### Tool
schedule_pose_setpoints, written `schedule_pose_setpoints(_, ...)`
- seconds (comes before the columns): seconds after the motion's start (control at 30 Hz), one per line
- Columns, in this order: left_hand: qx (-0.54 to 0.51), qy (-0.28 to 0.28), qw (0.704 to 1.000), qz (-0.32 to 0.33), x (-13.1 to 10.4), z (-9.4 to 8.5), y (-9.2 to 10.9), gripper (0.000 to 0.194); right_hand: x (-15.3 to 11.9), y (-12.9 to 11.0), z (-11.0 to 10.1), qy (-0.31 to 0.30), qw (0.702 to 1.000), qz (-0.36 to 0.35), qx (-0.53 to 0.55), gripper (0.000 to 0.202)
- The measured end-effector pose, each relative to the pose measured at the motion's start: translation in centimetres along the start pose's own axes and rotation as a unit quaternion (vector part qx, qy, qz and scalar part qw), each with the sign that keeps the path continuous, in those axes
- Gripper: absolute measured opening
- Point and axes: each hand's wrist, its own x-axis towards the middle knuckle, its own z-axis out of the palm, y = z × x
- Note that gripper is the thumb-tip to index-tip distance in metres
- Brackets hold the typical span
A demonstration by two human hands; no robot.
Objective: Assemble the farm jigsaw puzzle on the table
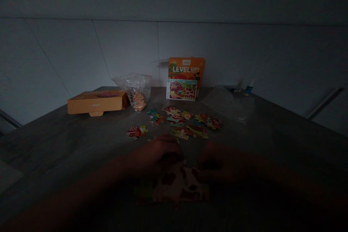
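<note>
Brown-patched puzzle [174,186], far edge between hands [164,150] [219,161]

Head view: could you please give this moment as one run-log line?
left hand: at far edge of puzzle; right hand: at its right side; grasp: unclear; loose pieces: beyond hands; picture card: before upright box

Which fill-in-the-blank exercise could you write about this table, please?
The upright box reads LEVEL ____!
The picture card stands ____ (behind / in front of) that box.
The flat box is ____ (left / right) of the picture card.
From the camera, the spotted pieces by the left hand and right hand lie ____ (nearer / farther) than the loose pieces.
Missing words: UP; in front of; left; nearer.
</note>
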Motion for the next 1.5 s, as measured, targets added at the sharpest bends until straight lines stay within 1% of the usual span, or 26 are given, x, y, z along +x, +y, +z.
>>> schedule_pose_setpoints(0.13, 0.000, -0.008, 1.000, -0.010, -0.1, 0.1, -0.2, 0.013, 0.2, 0.4, -0.1, 0.024, 0.999, -0.025, -0.017, 0.044)
schedule_pose_setpoints(0.17, 0.005, -0.003, 1.000, -0.016, -0.1, 0.2, -0.2, 0.012, 0.4, 0.7, -0.1, 0.035, 0.999, -0.026, -0.026, 0.044)
schedule_pose_setpoints(0.33, 0.050, 0.055, 0.996, -0.057, -0.1, 0.6, -0.9, 0.016, 1.2, 2.2, -0.5, 0.146, 0.985, -0.013, -0.093, 0.046)
schedule_pose_setpoints(0.43, 0.060, 0.047, 0.995, -0.061, -0.2, 0.7, -1.2, 0.017, 1.4, 2.5, -0.6, 0.167, 0.981, 0.002, -0.101, 0.042)
schedule_pose_setpoints(0.6, 0.052, 0.034, 0.997, -0.045, -0.2, 0.5, -1.1, 0.016, 1.3, 2.5, -0.5, 0.172, 0.980, 0.007, -0.096, 0.039)
schedule_pose_setpoints(0.83, 0.053, 0.029, 0.996, -0.058, -0.1, 0.4, -0.8, 0.013, 1.4, 2.9, -0.4, 0.170, 0.984, -0.013, -0.056, 0.038)
schedule_pose_setpoints(1.03, 0.052, 0.026, 0.997, -0.056, -0.3, 0.6, -1.1, 0.013, 1.4, 2.7, -0.3, 0.153, 0.985, 0.003, -0.085, 0.042)
schedule_pose_setpoints(1.3, 0.056, 0.030, 0.997, -0.052, -0.2, 0.5, -0.8, 0.014, 1.2, 2.1, -0.3, 0.154, 0.980, 0.025, -0.122, 0.042)
schedule_pose_setpoints(1.5, 0.056, 0.031, 0.997, -0.046, -0.2, 0.5, -0.9, 0.015, 1.3, 2.1, -0.3, 0.154, 0.979, 0.036, -0.126, 0.044)
